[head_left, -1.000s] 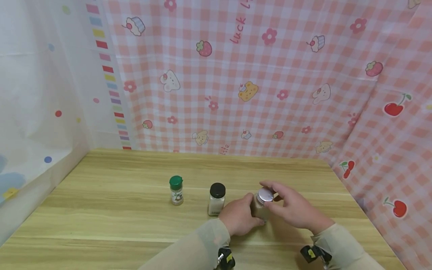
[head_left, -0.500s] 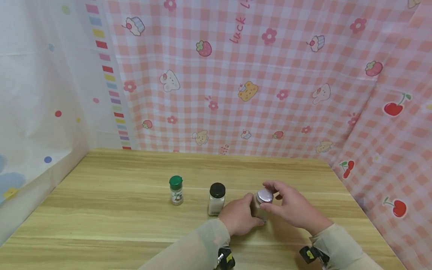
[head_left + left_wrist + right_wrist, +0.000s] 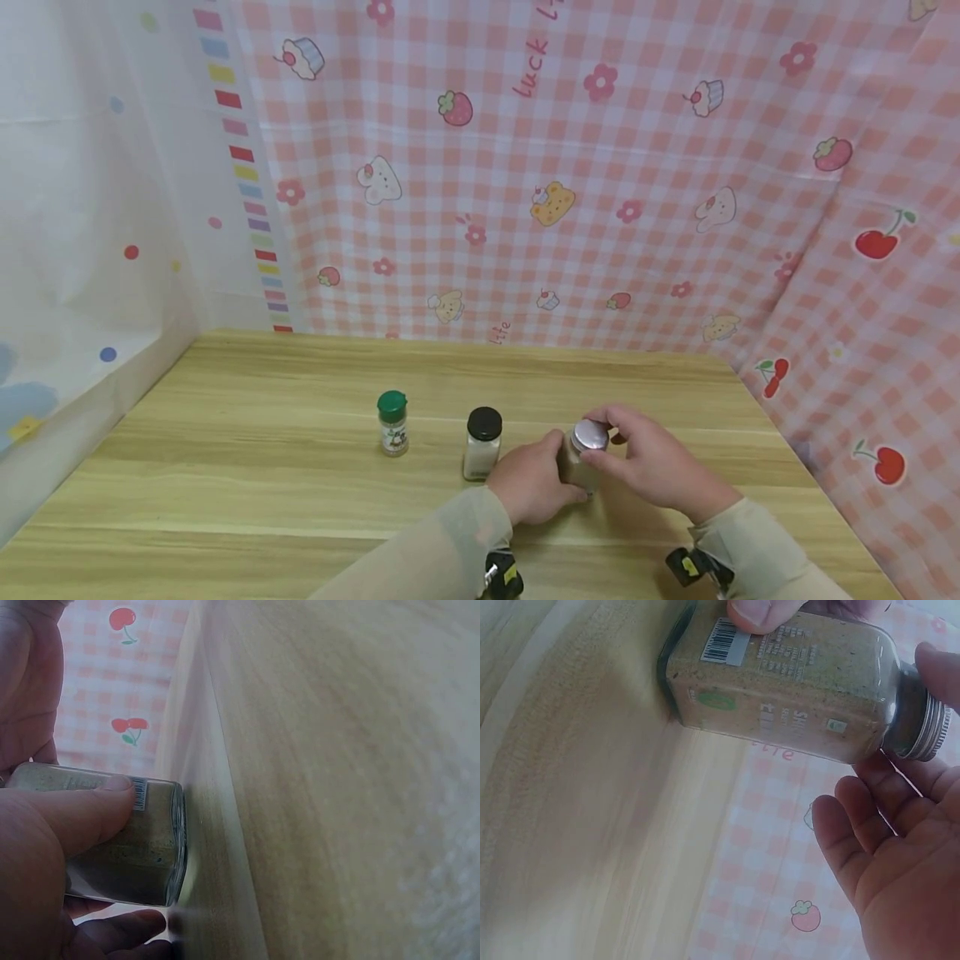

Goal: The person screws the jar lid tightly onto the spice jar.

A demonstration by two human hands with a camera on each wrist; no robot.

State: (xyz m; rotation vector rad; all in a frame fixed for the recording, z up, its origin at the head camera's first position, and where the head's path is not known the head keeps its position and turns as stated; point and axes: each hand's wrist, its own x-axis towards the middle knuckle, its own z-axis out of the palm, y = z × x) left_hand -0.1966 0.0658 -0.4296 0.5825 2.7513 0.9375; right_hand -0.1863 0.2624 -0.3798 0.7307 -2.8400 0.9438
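Note:
My left hand (image 3: 532, 483) grips the body of a square glass spice jar (image 3: 580, 473) from the left, its thumb across the barcode label in the left wrist view. Brownish seasoning powder fills the jar (image 3: 780, 690), which has printed text and a green mark. The jar is upright at the table. At its top, my right hand (image 3: 652, 462) holds the silver screw lid (image 3: 590, 435) between thumb and fingers. In the right wrist view the lid (image 3: 924, 724) sits on the jar's neck, with the other fingers (image 3: 842, 832) loosely bent below it.
Just left of my left hand stands a black-capped jar (image 3: 482, 454) of pale contents. Farther left is a small green-capped shaker bottle (image 3: 393, 432). Both are upright on the wooden table (image 3: 247, 450). A checked curtain (image 3: 487, 150) hangs behind the table.
My right fingers have shifted round the lid: the forefinger moved slightly right and nearer, the thumb slightly left. The left hand and the jar have stayed in place.

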